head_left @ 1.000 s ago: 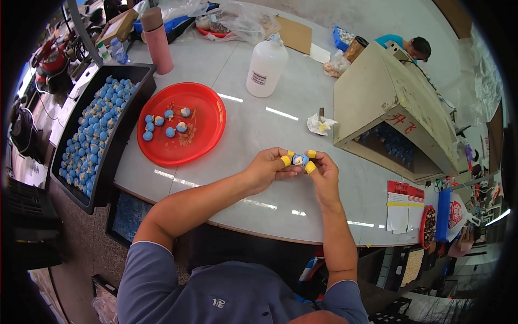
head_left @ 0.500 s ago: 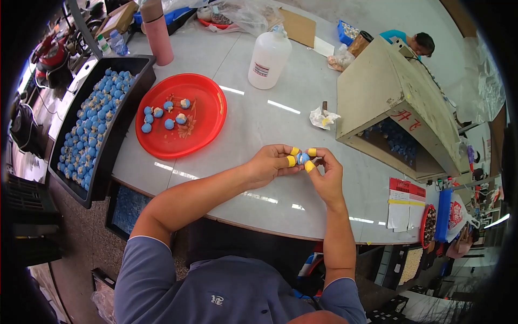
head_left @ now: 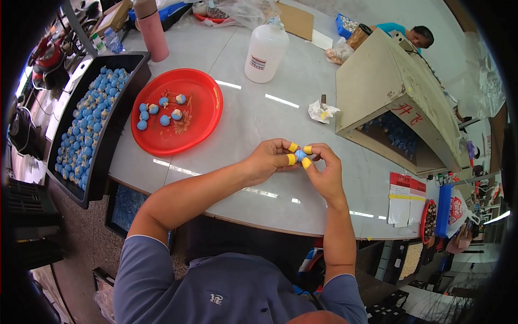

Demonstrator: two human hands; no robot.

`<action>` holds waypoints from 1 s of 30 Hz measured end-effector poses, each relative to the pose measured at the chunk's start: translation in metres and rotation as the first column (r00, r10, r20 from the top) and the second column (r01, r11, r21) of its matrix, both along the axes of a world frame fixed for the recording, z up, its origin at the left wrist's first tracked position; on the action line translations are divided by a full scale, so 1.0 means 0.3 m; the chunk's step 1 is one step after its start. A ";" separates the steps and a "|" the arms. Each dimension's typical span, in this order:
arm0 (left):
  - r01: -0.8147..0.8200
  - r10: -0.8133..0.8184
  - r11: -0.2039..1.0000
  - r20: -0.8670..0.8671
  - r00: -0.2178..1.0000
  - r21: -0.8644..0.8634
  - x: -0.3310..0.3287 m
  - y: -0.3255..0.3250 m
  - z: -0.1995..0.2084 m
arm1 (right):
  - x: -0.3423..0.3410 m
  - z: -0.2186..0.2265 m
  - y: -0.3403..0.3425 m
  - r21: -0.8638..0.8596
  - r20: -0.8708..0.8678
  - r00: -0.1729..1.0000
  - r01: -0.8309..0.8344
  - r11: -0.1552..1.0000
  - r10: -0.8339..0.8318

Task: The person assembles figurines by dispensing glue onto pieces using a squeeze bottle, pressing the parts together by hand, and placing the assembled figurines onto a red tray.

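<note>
Between my two hands, above the grey tabletop, is a small blue ball-shaped piece (head_left: 301, 155). My left hand (head_left: 273, 158) pinches it from the left, and my right hand (head_left: 325, 166) grips it from the right. Yellow tape wraps the tips of the thumbs and forefingers. Most of the piece is hidden by the fingertips. To the left on the table, a round red tray (head_left: 202, 129) holds several similar blue balls with pale, ragged tops (head_left: 164, 120).
A deep black bin (head_left: 102, 156) full of blue balls stands at the left. Behind my hands are a white plastic bottle (head_left: 266, 54) and a crumpled paper (head_left: 322, 112). A beige open-fronted box (head_left: 377, 81) with blue pieces inside stands right. A person (head_left: 418, 38) sits beyond it.
The blue piece has turned a little between my fingertips, and a plainer blue side shows now. Both hands stay in nearly the same place. The whole view has shifted slightly.
</note>
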State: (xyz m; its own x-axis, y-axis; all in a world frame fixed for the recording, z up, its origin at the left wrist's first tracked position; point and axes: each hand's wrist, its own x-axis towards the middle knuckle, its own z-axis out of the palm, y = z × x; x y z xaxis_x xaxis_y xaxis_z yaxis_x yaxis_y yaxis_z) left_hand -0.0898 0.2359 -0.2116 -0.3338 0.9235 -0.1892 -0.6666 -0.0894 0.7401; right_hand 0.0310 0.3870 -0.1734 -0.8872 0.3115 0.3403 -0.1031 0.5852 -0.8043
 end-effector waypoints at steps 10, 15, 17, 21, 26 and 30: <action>-0.019 0.019 1.000 0.019 1.000 0.010 -0.003 0.001 -0.017 | -0.003 -0.031 0.010 -0.146 0.017 0.999 -0.026 0.989 0.029; -0.051 0.052 0.998 0.034 0.998 -0.027 0.001 -0.004 0.024 | -0.006 -0.015 -0.016 -0.462 0.172 0.985 0.068 0.884 0.015; -0.046 0.048 0.993 0.018 0.999 -0.105 0.003 -0.009 0.037 | -0.006 -0.010 -0.018 -0.547 0.206 0.977 0.065 0.835 0.059; 0.039 -0.023 0.989 0.111 0.994 -0.144 0.001 -0.015 0.056 | -0.010 -0.037 -0.037 -0.587 0.238 0.971 0.133 0.798 0.013; -0.002 0.009 0.985 0.040 0.999 -0.173 0.004 -0.015 0.055 | -0.010 -0.023 -0.045 -0.661 0.312 0.949 0.180 0.729 0.048; -0.007 0.011 0.980 0.021 1.000 -0.198 0.014 -0.017 0.044 | -0.020 -0.023 -0.065 -0.723 0.364 0.930 0.244 0.647 0.055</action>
State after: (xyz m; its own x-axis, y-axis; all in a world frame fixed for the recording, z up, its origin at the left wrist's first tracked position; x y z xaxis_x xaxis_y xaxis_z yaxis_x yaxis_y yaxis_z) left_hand -0.0857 0.2309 -0.1983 -0.3355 0.8640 -0.3753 -0.6824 0.0517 0.7291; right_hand 0.0251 0.3675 -0.1804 -0.8425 0.4113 -0.3479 0.2685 -0.2393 -0.9331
